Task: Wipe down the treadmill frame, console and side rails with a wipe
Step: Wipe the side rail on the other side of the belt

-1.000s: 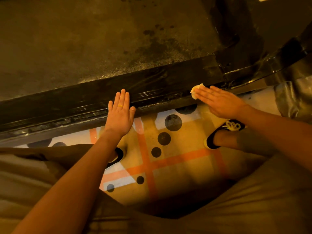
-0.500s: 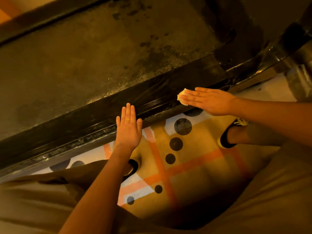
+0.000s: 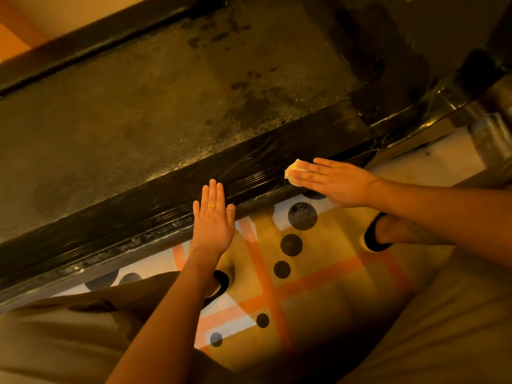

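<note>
Right hand (image 3: 339, 182) flat, fingers straight, presses the wipe (image 3: 293, 169) onto the near side rail (image 3: 124, 231) toward its right end; left hand (image 3: 213, 221) braces flat, empty, further left — draw the wipe leftward in overlapping strokes under even pressure.

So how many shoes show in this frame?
2. One black shoe peeks from under the left forearm; the other shoe sits below the right forearm, both on the patterned mat and partly hidden.

Left hand (image 3: 213, 221), right hand (image 3: 336, 181) — two; one wipe (image 3: 293, 168); two shoes (image 3: 372, 241).
</note>
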Tool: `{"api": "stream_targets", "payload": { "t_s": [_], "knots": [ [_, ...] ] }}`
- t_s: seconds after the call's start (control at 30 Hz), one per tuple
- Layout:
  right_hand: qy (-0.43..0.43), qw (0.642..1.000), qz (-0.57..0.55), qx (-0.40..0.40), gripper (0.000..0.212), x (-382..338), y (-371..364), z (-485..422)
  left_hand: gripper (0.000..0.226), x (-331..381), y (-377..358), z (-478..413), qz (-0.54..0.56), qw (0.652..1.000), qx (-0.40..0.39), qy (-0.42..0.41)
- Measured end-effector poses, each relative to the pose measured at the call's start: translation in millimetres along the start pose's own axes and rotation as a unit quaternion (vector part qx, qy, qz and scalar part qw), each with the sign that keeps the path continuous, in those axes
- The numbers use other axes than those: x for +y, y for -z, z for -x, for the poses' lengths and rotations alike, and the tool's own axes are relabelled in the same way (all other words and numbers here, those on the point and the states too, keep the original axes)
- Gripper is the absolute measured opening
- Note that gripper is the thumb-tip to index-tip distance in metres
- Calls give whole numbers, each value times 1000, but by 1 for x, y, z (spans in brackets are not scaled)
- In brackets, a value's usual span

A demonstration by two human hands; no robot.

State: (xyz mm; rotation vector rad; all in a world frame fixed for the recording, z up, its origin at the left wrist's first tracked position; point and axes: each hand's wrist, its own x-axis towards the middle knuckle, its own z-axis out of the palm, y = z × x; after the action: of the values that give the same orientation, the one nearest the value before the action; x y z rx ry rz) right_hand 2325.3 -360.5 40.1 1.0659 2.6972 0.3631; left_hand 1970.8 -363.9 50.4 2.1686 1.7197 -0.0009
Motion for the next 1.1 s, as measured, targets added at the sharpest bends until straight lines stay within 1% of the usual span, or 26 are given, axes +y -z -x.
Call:
{"api": "stream_targets", "payload": {
  "t_s": [0.13, 0.2, 0.27, 0.33, 0.4, 0.5, 0.57, 0.63, 0.67, 0.73, 0.8, 0.87, 0.93, 1.0, 1.07, 1.1],
  "knots": [
    [12, 999, -35, -11, 99, -49, 13, -49, 59, -5, 7, -2, 2, 1000, -17, -15],
    [33, 999, -26, -6, 100, -48, 17, -56, 59, -10, 12, -3, -2, 999, -25, -32],
    [72, 997, 2, -3, 100, -27, 18, -57, 59, -14, 14, -5, -12, 999, -28, -43],
    [115, 993, 23, -18, 98, -7, 21, -54, 59, -13, 12, -3, -10, 999, -25, -34],
    [132, 990, 30, -31, 97, 1, 23, -55, 59, -9, 6, 0, -5, 1000, -11, -18],
    [149, 988, 25, -35, 94, -18, 30, -72, 59, -8, 1, 7, -1, 1000, 10, -13],
    [156, 987, 31, -35, 94, -39, 34, -92, 59, -11, 1, 9, 6, 1000, 8, -16],
    [155, 987, 22, -42, 95, -52, 37, -106, 58, -11, 1, 13, 43, 999, 13, 5],
    [157, 986, 22, -47, 97, -54, 39, -109, 57, -8, 0, 16, 85, 996, 26, 25],
    [166, 984, 16, -67, 101, -51, 43, -111, 55, 6, -3, 25, 202, 974, 74, 75],
    [183, 979, -22, -82, 100, -44, 48, -114, 54, 30, -11, 37, 296, 939, 126, 121],
    [197, 971, -80, -109, 99, -37, 54, -118, 53, 58, -20, 47, 375, 902, 147, 157],
    [199, 965, -128, -111, 92, -28, 58, -118, 53, 82, -24, 51, 435, 868, 168, 173],
    [157, 967, -168, -106, 80, -15, 58, -115, 54, 103, -24, 49, 477, 840, 174, 189],
    [87, 972, -197, -94, 71, -3, 54, -110, 57, 121, -20, 44, 513, 822, 148, 200],
    [61, 973, -203, -94, 70, 1, 51, -108, 60, 130, -17, 40, 536, 810, 134, 196]
  ]
}}
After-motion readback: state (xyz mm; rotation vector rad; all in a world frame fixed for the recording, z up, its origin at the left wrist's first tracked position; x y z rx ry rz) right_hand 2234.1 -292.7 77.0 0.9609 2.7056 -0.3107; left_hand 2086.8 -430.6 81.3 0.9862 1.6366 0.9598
